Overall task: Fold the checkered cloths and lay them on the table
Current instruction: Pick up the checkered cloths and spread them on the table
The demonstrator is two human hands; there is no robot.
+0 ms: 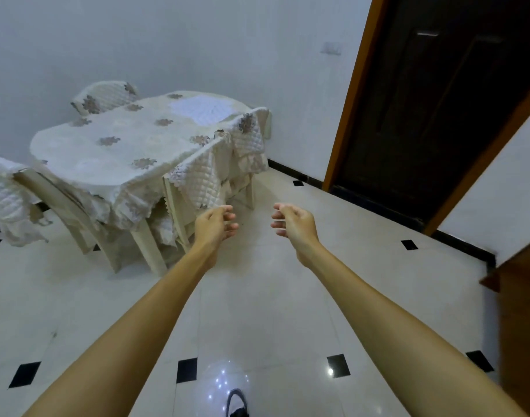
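A pale checkered cloth (201,108) lies flat at the far end of the oval table (113,152), which wears a cream quilted cover with brown flower patches. Both my arms reach forward over the floor, well short of the table's near right corner. My left hand (216,224) has its fingers loosely curled and apart, holding nothing. My right hand (291,219) is likewise half curled and holds nothing. The two palms face each other about a hand's width apart.
Covered chairs stand around the table: one at its right side (197,182), one at the far right (251,139), one behind (102,97), one at the left edge (8,194). A dark wooden door (432,109) is to the right. A wooden cabinet corner (516,296) juts in at right.
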